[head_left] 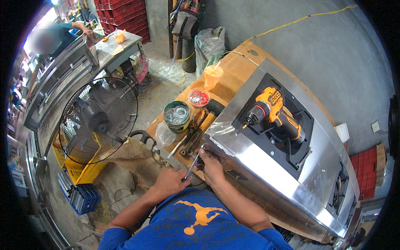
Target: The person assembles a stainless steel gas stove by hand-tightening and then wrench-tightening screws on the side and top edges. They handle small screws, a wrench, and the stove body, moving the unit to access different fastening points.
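A long stainless-steel cooker body (291, 166) lies across a wooden tabletop (237, 71) and covers most of it, its near corner by the person's hands. In the black rectangular opening at its middle rests an orange and black cordless drill (273, 112), chuck pointing toward the tabletop's left edge. Off the tabletop's left edge stands a round wire-caged floor fan (98, 114), with a yellow plastic crate (81, 168) behind its base and a blue crate (83, 198) nearer the person. On the bare wood at the left edge sit a round green tin of metal fasteners (176, 115) and, just beyond it, a small clear tub of red-tipped bits (198, 97); an orange drink in a plastic bag (213, 76) stands farther up. Dark pliers (193, 139) lie between the tin and the cooker's corner. The left hand (170, 180) is clenched around a slim metal screwdriver (193, 160) (its tip reaches the cooker's near corner). The right hand (211, 166) presses against that same corner, fingers curled on the steel edge just beside the tip. Another person (62, 35) stands at a steel bench far off at the upper left.
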Tool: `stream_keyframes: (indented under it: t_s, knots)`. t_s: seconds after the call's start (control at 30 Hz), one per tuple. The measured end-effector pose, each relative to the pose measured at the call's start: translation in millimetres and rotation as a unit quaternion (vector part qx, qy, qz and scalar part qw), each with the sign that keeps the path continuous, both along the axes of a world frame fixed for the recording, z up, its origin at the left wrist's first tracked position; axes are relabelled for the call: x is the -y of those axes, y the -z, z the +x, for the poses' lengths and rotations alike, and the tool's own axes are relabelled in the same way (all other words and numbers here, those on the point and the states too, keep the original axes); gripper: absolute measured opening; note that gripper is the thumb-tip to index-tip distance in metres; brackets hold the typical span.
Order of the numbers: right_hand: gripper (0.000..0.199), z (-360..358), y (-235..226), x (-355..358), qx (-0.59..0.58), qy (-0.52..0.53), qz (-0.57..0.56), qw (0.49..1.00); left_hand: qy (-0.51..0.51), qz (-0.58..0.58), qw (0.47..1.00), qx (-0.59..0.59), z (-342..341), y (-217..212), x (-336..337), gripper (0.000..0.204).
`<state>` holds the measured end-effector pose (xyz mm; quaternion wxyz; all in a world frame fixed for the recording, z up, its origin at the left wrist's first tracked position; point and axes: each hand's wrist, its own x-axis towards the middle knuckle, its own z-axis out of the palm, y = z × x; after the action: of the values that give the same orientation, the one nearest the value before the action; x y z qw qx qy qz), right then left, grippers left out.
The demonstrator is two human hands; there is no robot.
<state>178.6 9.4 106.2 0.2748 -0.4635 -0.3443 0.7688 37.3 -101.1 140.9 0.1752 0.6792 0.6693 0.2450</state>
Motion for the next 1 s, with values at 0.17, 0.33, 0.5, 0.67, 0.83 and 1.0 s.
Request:
stream_keyframes:
  t_s: [0.17, 0.33, 0.5, 0.67, 0.83, 1.0]
  knots:
    - [0.037, -11, -6, 2, 0.116, -0.025, 0.150, 0.982, 0.010, 0.058, 0.997, -0.047, -8, 21, 2, 0.031]
    - [0.045, -12, -21, 2, 0.190, -0.072, 0.125, 0.971, 0.011, -0.176, 0.862, 0.474, -9, 43, 6, 0.040]
    - [0.044, -14, -22, 4, 0.126, -0.063, 0.114, 0.983, 0.110, -0.293, 0.620, 0.719, -8, 68, 0, 0.049]
    - [0.046, -14, -19, 2, 0.095, -0.075, 0.163, 0.979, 0.170, -0.328, 0.527, 0.766, -26, 83, -1, 0.043]
    - [0.046, 1, -22, 2, 0.132, -0.127, 0.175, 0.967, 0.130, -0.354, 0.627, 0.682, -27, 82, 2, 0.038]
    - [0.048, 2, -17, 7, 0.152, -0.077, 0.194, 0.966, 0.084, -0.324, 0.687, 0.645, -15, 77, -4, 0.032]
